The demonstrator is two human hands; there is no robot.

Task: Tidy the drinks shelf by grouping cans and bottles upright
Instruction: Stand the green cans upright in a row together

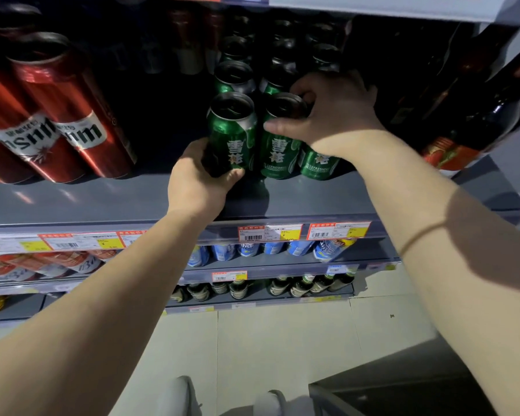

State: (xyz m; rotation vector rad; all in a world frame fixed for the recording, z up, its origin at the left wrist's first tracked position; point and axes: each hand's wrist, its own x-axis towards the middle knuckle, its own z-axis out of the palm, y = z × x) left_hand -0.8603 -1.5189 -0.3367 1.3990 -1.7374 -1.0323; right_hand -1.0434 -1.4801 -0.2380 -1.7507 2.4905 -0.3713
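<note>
Several green beer cans stand upright in rows on the grey shelf (pixel 102 202). My left hand (pixel 198 181) grips the front left green can (pixel 231 133) low down, thumb across its base. My right hand (pixel 327 115) grips the front middle green can (pixel 278 151) near its top, thumb on the front and fingers curled over the rim. A third green can (pixel 317 165) stands to the right, partly hidden under my right wrist. More green cans (pixel 233 76) line up behind in the dark.
Tall red cans (pixel 63 115) stand at the left of the same shelf, with a dark gap between them and the green ones. Dark bottles (pixel 463 100) fill the right end. Lower shelves hold blue cans (pixel 252 250) and green bottles (pixel 297 286). Price tags (pixel 269 232) line the edge.
</note>
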